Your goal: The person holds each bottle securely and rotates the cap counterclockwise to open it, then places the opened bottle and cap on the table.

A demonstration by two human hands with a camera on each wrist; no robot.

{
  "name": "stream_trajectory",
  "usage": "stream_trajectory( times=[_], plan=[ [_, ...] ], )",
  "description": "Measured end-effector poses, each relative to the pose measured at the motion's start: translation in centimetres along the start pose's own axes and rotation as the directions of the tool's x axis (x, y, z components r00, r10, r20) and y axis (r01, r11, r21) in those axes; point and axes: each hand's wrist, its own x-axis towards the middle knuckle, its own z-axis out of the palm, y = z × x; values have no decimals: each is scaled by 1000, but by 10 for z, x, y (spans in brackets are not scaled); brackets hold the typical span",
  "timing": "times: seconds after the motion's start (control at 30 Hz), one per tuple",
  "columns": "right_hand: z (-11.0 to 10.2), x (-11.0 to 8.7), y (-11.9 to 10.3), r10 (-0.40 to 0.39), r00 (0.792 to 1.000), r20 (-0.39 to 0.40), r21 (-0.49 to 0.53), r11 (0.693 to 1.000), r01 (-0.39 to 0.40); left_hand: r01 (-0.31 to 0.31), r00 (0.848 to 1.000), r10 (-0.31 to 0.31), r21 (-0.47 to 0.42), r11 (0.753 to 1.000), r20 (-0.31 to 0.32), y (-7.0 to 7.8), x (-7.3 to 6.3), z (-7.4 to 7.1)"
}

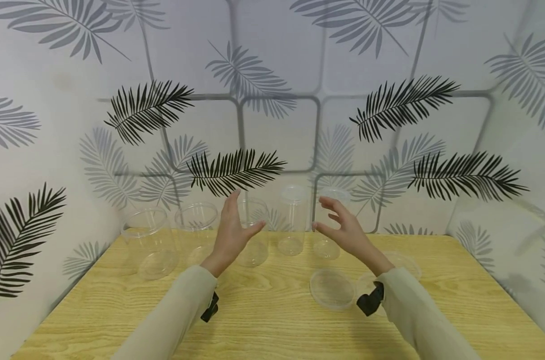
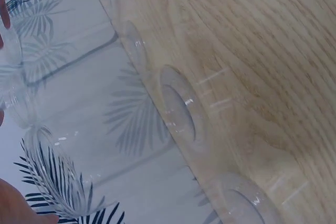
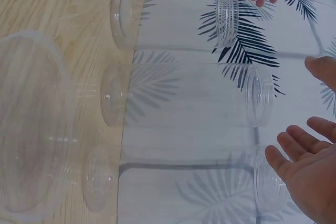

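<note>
Several clear plastic jars stand upright in a row at the table's back. My left hand (image 1: 233,232) is raised with thumb and fingers spread, holding nothing. It overlaps the middle jar (image 1: 255,245) in the head view; I cannot tell whether they touch. Across from it, my right hand (image 1: 346,230) holds its fingers loosely bent around air, in front of the rightmost jar (image 1: 327,245). Between the hands stands a tall narrow jar (image 1: 292,222). In the right wrist view, the right hand's fingers (image 3: 302,153) lie beside a jar's rim (image 3: 268,182), contact unclear.
Two wider jars (image 1: 148,242) stand at the left, one partly behind the left forearm. A flat clear round lid (image 1: 332,289) lies front right, with further lids (image 1: 403,262) partly behind the right forearm. A leaf-patterned wall covering (image 1: 272,130) rises behind the wooden table (image 1: 263,320).
</note>
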Motion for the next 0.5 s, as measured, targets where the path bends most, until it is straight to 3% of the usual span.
stream_trajectory(
  times=[0.1,0.23,0.5],
  plan=[
    [-1,6,-10,51,999,-5,44,998,-51,-18,1000,18,-24,1000,13,8,-1,1],
    [2,18,1,115,993,-27,83,990,-112,-53,998,53,-20,998,26,16,-1,6],
    [12,39,14,170,981,-89,218,965,-147,-124,992,126,-52,991,29,25,-4,23]
  ],
)
